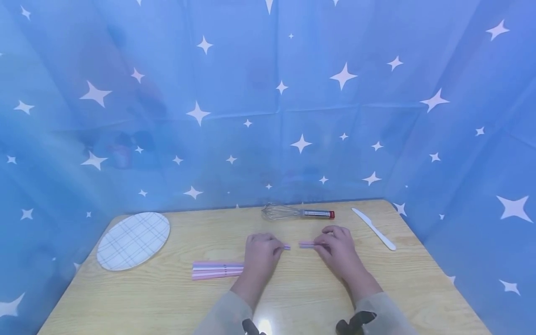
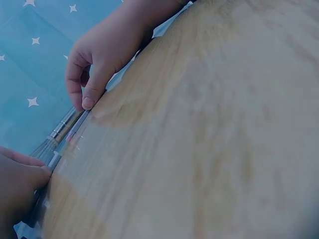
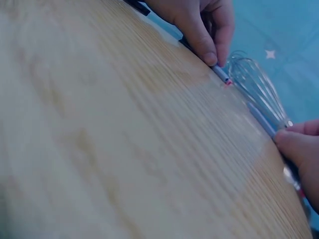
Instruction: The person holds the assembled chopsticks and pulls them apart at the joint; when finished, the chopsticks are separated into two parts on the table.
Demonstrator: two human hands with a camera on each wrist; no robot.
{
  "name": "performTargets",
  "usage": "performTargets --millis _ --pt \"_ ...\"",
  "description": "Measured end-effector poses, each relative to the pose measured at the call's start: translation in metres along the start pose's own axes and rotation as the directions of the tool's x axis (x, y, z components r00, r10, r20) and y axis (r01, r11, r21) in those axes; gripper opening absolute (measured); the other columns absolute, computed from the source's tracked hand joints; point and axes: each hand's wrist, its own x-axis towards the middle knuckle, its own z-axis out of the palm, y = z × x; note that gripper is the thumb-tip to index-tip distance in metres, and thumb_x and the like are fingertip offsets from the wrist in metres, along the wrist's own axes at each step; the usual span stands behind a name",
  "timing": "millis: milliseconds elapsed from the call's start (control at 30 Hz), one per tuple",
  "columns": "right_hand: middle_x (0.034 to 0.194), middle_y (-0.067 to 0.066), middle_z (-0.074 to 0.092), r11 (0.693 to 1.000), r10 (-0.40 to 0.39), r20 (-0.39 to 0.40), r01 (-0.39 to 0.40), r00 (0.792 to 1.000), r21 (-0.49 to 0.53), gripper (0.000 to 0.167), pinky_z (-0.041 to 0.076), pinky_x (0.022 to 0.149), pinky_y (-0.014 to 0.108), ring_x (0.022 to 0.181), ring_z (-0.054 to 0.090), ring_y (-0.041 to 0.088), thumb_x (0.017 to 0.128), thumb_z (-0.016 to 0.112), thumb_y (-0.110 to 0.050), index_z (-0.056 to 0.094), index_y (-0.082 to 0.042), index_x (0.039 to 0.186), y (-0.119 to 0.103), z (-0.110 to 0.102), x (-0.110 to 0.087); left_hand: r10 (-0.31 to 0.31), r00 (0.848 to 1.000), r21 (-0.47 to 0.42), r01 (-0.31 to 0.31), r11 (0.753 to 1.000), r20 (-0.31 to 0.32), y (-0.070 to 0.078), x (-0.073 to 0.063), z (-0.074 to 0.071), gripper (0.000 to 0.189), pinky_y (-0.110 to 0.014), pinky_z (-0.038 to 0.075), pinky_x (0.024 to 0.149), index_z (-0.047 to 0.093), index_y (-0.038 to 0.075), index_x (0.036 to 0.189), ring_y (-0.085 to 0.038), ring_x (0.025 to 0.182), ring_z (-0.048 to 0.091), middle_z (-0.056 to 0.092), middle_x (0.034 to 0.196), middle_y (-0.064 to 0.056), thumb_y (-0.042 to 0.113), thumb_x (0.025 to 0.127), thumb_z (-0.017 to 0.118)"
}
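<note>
My left hand (image 1: 261, 256) pinches slim pink and purple chopsticks (image 1: 287, 247); only a short end shows past the fingertips. Opposite it, my right hand (image 1: 337, 251) holds another pink and lavender pair of chopsticks (image 1: 307, 244) between thumb and fingers. A small gap separates the two facing ends, low over the table. In the right wrist view the chopstick end (image 3: 220, 74) at my left hand has a reddish tip. Left of my left wrist lies a bundle of pink, white and purple chopsticks (image 1: 215, 269), partly hidden by that hand.
A wire whisk (image 1: 282, 212) lies behind the hands. To the right is a white knife (image 1: 374, 229). A white checked plate (image 1: 133, 241) sits at the left of the wooden table (image 1: 176, 307). A blue star-patterned curtain (image 1: 251, 93) hangs behind.
</note>
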Motion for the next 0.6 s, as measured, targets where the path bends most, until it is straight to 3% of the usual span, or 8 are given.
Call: performTargets --millis 233,600 --pt "0.120 0.010 0.067 1.000 -0.002 -0.001 0.002 1.000 -0.013 0.011 0.035 0.107 0.058 0.125 0.048 0.041 0.092 0.086 -0.017 0.084 -0.018 0.103 0.0003 0.0011 0.0022 -0.045 0.998 0.008 0.045 0.999 0.052 0.0019 0.0035 -0.0026 0.005 -0.045 0.049 0.103 0.083 0.028 0.098 -0.012 0.099 0.070 0.076 0.102 0.012 0.024 0.096 0.081" --pt "0.117 0.007 0.068 0.996 0.088 0.010 -0.089 0.996 0.018 0.010 0.037 0.105 0.057 0.123 0.048 0.038 0.094 0.084 -0.016 0.084 -0.019 0.104 0.0014 0.0014 0.0046 -0.049 0.996 0.005 0.048 0.999 0.068 0.0040 0.0081 -0.0011 0.004 -0.046 0.050 0.102 0.084 0.028 0.098 -0.013 0.098 0.070 0.076 0.104 0.011 0.026 0.095 0.082"
